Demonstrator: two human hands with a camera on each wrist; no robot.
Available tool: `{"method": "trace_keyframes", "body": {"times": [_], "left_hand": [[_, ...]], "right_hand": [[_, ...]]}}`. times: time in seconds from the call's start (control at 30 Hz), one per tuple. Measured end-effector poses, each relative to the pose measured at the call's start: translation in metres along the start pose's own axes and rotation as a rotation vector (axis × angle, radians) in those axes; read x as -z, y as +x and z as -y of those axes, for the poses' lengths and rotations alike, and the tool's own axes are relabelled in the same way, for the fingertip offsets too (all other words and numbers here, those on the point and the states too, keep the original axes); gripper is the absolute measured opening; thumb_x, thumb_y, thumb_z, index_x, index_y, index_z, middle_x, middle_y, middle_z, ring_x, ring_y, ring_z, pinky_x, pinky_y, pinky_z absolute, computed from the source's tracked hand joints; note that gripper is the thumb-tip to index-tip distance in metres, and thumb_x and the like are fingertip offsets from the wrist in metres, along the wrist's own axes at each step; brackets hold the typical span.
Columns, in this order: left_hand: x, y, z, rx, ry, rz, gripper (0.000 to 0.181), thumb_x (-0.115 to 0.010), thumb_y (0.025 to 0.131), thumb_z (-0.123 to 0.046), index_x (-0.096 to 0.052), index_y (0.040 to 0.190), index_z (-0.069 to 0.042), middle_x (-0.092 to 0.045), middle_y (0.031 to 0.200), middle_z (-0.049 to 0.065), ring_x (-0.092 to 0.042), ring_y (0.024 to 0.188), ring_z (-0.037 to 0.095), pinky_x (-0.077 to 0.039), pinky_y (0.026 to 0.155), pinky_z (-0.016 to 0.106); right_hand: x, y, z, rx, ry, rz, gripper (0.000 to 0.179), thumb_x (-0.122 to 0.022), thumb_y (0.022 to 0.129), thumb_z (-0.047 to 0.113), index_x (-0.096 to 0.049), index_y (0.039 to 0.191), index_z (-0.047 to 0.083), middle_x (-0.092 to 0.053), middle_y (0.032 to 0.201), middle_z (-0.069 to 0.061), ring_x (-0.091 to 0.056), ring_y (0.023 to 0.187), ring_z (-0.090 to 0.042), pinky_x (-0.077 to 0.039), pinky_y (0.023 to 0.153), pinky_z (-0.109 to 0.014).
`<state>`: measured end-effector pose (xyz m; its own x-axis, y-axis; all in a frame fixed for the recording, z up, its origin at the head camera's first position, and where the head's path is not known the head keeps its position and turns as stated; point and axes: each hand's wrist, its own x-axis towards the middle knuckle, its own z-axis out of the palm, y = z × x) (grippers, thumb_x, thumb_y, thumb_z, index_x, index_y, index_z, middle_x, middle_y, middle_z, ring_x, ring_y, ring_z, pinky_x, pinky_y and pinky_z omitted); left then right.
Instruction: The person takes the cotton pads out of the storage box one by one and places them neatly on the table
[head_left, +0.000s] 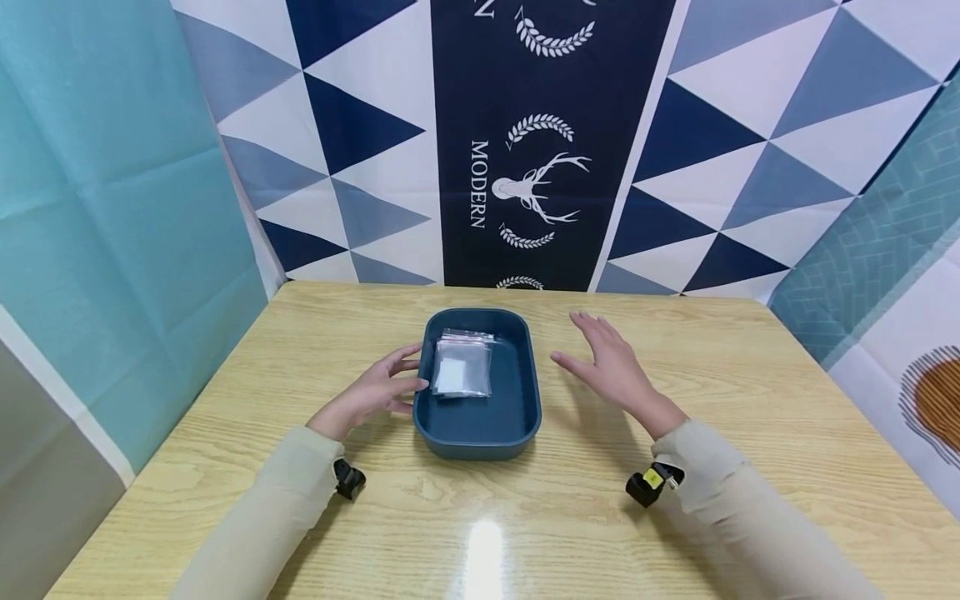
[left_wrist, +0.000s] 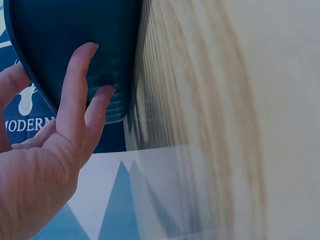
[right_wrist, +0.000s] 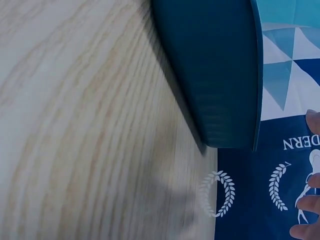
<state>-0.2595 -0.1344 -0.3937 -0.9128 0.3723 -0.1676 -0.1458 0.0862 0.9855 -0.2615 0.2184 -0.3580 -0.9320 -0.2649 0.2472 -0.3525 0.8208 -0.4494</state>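
A dark blue rectangular bin point(head_left: 517, 383) stands upright on the wooden table, with a small stack of clear plastic zip bags point(head_left: 463, 367) lying in its left half. Along the bin's left side is my left hand point(head_left: 378, 387), its fingers spread and loosely bent. In the left wrist view, fingertips point(left_wrist: 87, 49) lie right at the bin's outer wall point(left_wrist: 45, 40). To the right of the bin my right hand point(head_left: 611, 367) hovers apart from it, fingers extended and holding nothing. Only its fingertips point(right_wrist: 310, 205) show at the edge of the right wrist view.
The light wooden table point(head_left: 720, 383) carries the bin near its middle. Behind it hangs a patterned cloth point(head_left: 375, 142) with triangles and a deer print. A teal cloth point(head_left: 127, 208) borders the left side. Each wrist wears a small black camera point(head_left: 348, 479).
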Motion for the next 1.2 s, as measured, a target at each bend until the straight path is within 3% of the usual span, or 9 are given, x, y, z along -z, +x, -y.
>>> {"method": "trace_keyframes", "body": {"times": [0.37,0.63,1.2], "left_hand": [[-0.001,0.000,-0.001,0.004,0.005,-0.009,0.069,-0.059,0.090,-0.005,-0.024,0.149,-0.016,-0.028,0.145,0.020,-0.048,0.116,0.041,-0.052,0.078,0.047],[0.000,0.001,0.002,-0.004,0.004,-0.003,0.069,-0.059,0.090,-0.006,-0.023,0.149,-0.016,-0.028,0.145,0.020,-0.048,0.117,0.041,-0.051,0.079,0.047],[0.000,0.001,0.003,-0.004,0.005,-0.005,0.070,-0.060,0.090,-0.007,-0.023,0.149,-0.016,-0.028,0.145,0.021,-0.049,0.116,0.040,-0.052,0.078,0.047]], "right_hand": [[-0.002,0.011,0.007,-0.015,0.086,0.000,0.082,-0.059,0.085,0.053,-0.029,0.146,0.007,-0.024,0.150,-0.017,-0.019,0.136,-0.037,-0.019,0.106,-0.056],[-0.003,0.021,0.017,-0.007,0.126,0.000,0.076,-0.063,0.087,0.041,-0.030,0.145,0.005,-0.027,0.148,-0.017,-0.021,0.135,-0.036,-0.020,0.107,-0.054],[-0.011,0.038,0.034,-0.035,0.208,0.041,0.078,-0.062,0.086,0.046,-0.031,0.145,0.007,-0.029,0.148,-0.015,-0.024,0.135,-0.033,-0.022,0.107,-0.051]]}}
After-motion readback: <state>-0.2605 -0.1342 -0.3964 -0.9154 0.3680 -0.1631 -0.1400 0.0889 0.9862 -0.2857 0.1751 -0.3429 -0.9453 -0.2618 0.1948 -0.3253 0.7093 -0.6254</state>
